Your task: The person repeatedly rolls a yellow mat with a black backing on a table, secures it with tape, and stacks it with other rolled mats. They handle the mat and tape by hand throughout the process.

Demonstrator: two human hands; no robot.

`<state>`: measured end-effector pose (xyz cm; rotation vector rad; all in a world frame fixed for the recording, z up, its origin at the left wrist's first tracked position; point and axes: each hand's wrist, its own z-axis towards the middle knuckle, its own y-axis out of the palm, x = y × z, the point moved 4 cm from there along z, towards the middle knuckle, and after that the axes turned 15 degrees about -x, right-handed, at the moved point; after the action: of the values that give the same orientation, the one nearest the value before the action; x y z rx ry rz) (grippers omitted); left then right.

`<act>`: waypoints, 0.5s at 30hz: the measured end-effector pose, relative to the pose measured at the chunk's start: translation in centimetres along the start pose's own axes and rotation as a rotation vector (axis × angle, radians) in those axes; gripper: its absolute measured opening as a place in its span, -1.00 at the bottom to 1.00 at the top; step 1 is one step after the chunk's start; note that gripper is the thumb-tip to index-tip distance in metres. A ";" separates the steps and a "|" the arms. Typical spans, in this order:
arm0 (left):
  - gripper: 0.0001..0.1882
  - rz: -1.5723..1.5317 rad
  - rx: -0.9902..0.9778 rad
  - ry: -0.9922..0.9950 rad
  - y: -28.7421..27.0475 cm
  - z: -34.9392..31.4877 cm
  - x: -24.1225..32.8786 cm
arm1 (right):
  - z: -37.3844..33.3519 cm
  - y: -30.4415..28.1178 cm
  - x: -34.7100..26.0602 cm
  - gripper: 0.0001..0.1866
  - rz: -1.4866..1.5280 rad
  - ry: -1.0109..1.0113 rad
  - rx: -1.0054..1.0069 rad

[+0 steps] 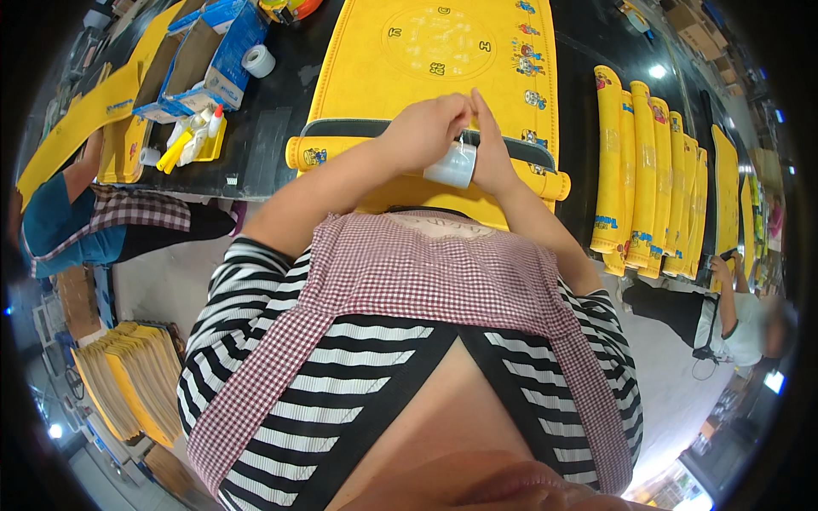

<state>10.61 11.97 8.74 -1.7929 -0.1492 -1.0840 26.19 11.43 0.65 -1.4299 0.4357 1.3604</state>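
Observation:
A long yellow mat printed with small cartoon figures and a ring of characters lies on the black table, its near end rolled up into a tube with a dark grey underside showing. Over that rolled end my two hands meet. My left hand is closed, fingers curled in; what its fingertips pinch, if anything, is hidden. My right hand has its long fingers raised against the left one, while a roll of clear tape rests at its palm, apparently gripped there.
Several rolled yellow mats lie side by side on the right. At the left are a blue carton, another tape roll and a yellow tray with bottles. Co-workers stand at both sides; stacked yellow sheets sit lower left.

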 end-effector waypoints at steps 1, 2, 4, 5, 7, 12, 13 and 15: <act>-0.88 -0.022 0.004 0.000 0.5 0.6 -1.2 | -0.8 0.1 -2.1 0.01 -0.301 -0.103 0.042; -0.87 -0.041 0.010 0.006 0.9 1.8 -3.2 | -1.6 0.6 -3.5 0.20 -0.381 -0.134 -0.018; -0.82 -0.066 -0.071 -0.066 1.1 2.8 -5.2 | -3.0 1.3 -4.6 0.19 -0.359 -0.202 -0.053; -0.82 -0.025 -0.124 -0.086 1.4 3.3 -6.0 | -3.5 1.5 -5.0 0.18 -0.350 -0.232 -0.065; -0.80 0.054 -0.241 -0.122 3.0 3.9 -8.0 | -4.0 1.9 -4.6 0.12 -0.400 -0.189 -0.103; -0.79 0.203 -0.167 -0.101 2.7 3.4 -9.0 | -3.0 2.2 -3.6 -0.01 -0.550 -0.079 -0.326; -0.78 0.285 -0.116 -0.106 2.1 3.0 -9.0 | -2.7 2.3 -3.1 -0.04 -0.572 -0.049 -0.353; -0.79 0.248 0.047 -0.170 -0.1 1.5 -9.1 | -2.0 2.3 -2.1 -0.08 -0.615 0.019 -0.398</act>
<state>6.11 16.45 2.01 -1.8063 -0.0521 -0.7472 24.66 8.03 1.09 -1.7124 -0.2743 0.9532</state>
